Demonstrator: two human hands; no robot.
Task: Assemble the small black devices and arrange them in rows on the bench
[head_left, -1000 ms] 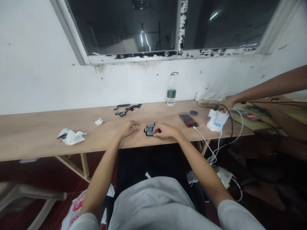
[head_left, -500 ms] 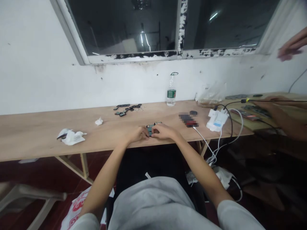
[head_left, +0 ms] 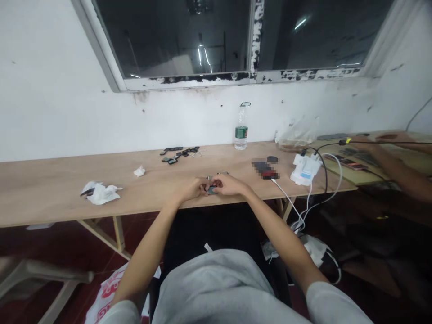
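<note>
Dark small rectangular module [head_left: 211, 191] at the near edge of the wooden counter [head_left: 50, 191]: left hand [head_left: 189, 189] has closed in to meet right hand [head_left: 231, 185]; both grips now pinch it.

Head-mounted, forward-down (near the table [head_left: 50, 193])

Bottle [head_left: 241, 130] behind hands, on table [head_left: 50, 189]
</note>
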